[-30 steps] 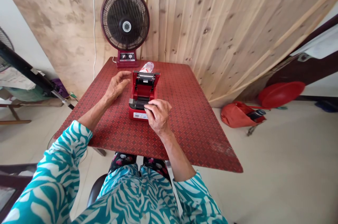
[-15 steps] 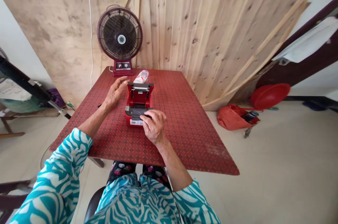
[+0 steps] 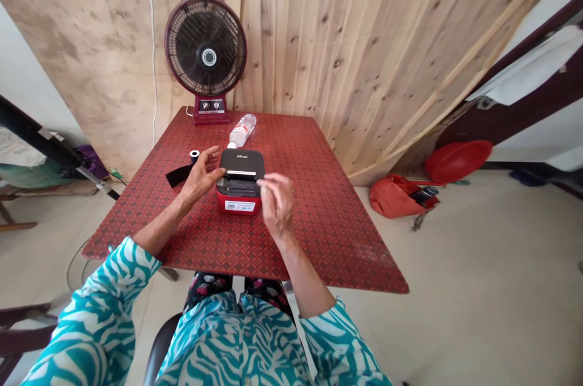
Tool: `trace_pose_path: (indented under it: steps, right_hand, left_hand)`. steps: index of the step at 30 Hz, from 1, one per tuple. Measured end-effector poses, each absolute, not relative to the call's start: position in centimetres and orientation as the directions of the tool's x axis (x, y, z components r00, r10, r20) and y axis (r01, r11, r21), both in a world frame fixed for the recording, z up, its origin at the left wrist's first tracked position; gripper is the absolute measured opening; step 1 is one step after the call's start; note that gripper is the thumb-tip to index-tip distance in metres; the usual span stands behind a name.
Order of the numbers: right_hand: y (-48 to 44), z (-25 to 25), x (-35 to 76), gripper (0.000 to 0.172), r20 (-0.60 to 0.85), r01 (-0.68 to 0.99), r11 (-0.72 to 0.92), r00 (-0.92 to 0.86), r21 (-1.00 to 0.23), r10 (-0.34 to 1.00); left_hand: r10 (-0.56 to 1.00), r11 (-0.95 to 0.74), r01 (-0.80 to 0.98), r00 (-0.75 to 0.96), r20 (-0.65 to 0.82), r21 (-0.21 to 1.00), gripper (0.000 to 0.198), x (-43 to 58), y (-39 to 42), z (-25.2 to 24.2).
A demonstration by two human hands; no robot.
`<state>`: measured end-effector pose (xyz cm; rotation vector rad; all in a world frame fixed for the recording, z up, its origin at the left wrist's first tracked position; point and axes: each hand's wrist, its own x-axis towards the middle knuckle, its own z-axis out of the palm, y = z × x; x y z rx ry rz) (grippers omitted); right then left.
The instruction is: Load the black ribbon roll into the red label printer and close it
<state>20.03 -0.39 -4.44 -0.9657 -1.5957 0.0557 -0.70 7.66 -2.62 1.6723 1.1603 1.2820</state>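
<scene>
A small red printer (image 3: pixel 239 204) with a dark lid (image 3: pixel 242 161) stands on the table in front of me, its lid down. A black strip of paper (image 3: pixel 242 188) lies across the slot at its front. At the printer's left side is my left hand (image 3: pixel 204 172), open, its thumb by the lid's left edge and its fingers spread. My right hand (image 3: pixel 277 201) is at the lid's front right corner, slightly blurred. Its fingers are bent and drawn together beside the strip's right end; what they hold, if anything, is hidden.
Behind my left hand, a small roll (image 3: pixel 194 156) stands near a loose black strip (image 3: pixel 178 175). A clear bottle (image 3: pixel 242 130) lies behind the printer. The fan (image 3: pixel 208 58) stands at the back of the red patterned table (image 3: pixel 328 216). An orange bag (image 3: pixel 394 198) sits on the floor.
The printer's lid has swung down from raised to closed. My left hand has moved down beside the lid. My right hand has shifted from the strip's front to the lid's right corner.
</scene>
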Motion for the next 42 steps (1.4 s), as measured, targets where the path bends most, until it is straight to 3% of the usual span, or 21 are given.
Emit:
trace_pose_path:
  steps: [2, 4, 6, 8, 12, 17, 28, 34, 42]
  right_hand:
    - [1.1, -4.1, 20.1, 0.024, 0.622, 0.358, 0.525, 0.253, -0.772, 0.741]
    - [3.1, -4.1, 20.1, 0.033, 0.350, 0.101, 0.337, 0.360, -0.936, 0.865]
    - [4.8, -4.4, 19.9, 0.040, 0.188, -0.091, 0.229, 0.328, -0.969, 0.926]
    - [5.8, -4.9, 19.6, 0.042, 0.128, -0.197, 0.187, 0.276, -0.962, 0.953]
    - [6.2, -5.5, 19.4, 0.043, 0.138, -0.236, 0.199, 0.252, -0.951, 0.958]
    - [5.9, -5.3, 19.4, 0.046, 0.147, -0.251, 0.210, 0.247, -0.945, 0.958]
    - [5.3, -7.0, 18.1, 0.041, 0.102, -0.331, 0.257, 0.420, -0.908, 0.902]
    - [5.2, -8.1, 17.8, 0.043, 0.147, -0.264, 0.316, 0.509, -0.911, 0.848]
    - [5.3, -7.9, 17.8, 0.048, 0.118, -0.297, 0.291, 0.488, -0.909, 0.865]
  left_hand:
    - [0.969, -0.245, 0.133, 0.057, 0.239, 0.960, 0.073, -0.4, 7.8, -3.1]
    - [0.987, -0.161, 0.027, 0.026, 0.160, 0.987, 0.076, -0.1, 7.8, -3.3]
    - [0.997, -0.080, -0.071, 0.008, 0.081, 0.994, 0.078, 0.1, 7.7, -3.4]
    - [1.000, 0.000, -0.142, 0.007, 0.001, 0.990, 0.079, 0.1, 7.6, -3.3]
    - [0.992, 0.105, -0.207, 0.089, -0.088, 0.973, 0.075, 0.1, 7.5, -3.2]
    - [0.991, 0.080, -0.215, 0.121, -0.054, 0.973, 0.075, 0.4, 7.0, -3.2]
    - [0.959, 0.164, -0.347, 0.277, -0.066, 0.924, 0.073, -0.9, 6.0, -3.7]
    - [0.960, 0.156, -0.340, 0.271, -0.062, 0.927, 0.074, -0.8, 6.0, -3.6]
    - [0.970, 0.126, -0.351, 0.238, -0.042, 0.928, 0.069, -0.7, 6.2, -4.0]
